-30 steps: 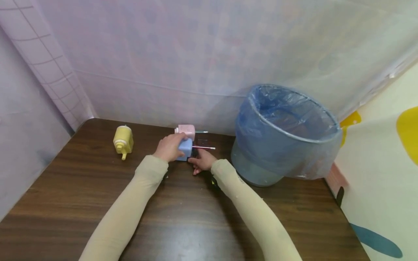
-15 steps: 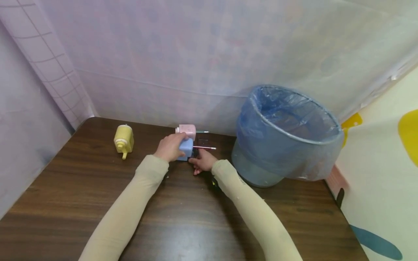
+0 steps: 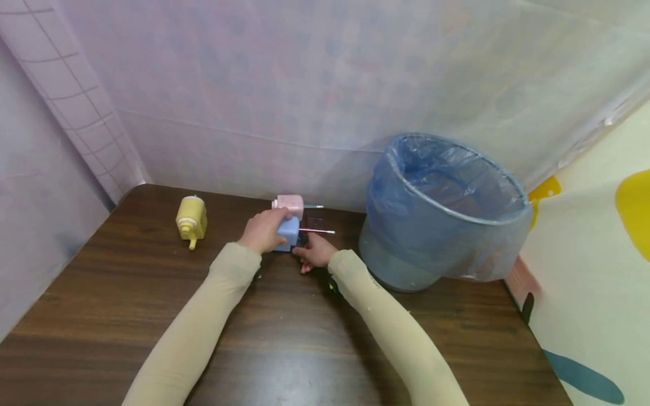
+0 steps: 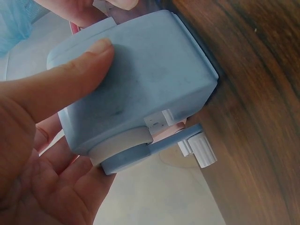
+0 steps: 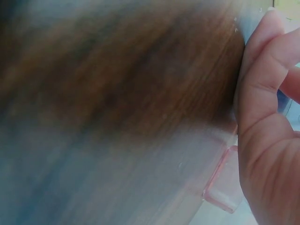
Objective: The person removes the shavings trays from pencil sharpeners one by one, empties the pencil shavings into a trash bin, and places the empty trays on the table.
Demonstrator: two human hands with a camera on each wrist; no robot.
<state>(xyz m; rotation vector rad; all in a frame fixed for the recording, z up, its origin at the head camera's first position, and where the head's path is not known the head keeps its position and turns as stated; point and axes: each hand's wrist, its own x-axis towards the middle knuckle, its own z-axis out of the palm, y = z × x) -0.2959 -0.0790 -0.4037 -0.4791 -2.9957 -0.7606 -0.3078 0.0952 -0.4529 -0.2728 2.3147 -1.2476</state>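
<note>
My left hand [image 3: 264, 230] grips a blue hand-crank pencil sharpener [image 3: 288, 231], thumb across one face and fingers beneath in the left wrist view. Its blue crank [image 4: 173, 140] with a white knob points away from the hand. A pencil [image 3: 317, 230] sticks out of the sharpener's right end. At that same end my right hand [image 3: 317, 250] pinches a see-through shavings drawer [image 3: 303, 239], mostly hidden by the fingers. Behind lies a pink sharpener [image 3: 290, 206] with a green pencil [image 3: 313, 206] in it. Beside it is a clear, pink-edged drawer [image 5: 224, 180].
A yellow sharpener [image 3: 192, 219] stands at the back left of the brown wooden table [image 3: 284, 338]. To the right of my hands is a large bin [image 3: 396, 262] lined with a blue plastic bag [image 3: 447, 237]. A fabric-covered wall [image 3: 254, 101] rises behind the table.
The view shifts very slightly with the head. Both hands and the blue sharpener keep the same places.
</note>
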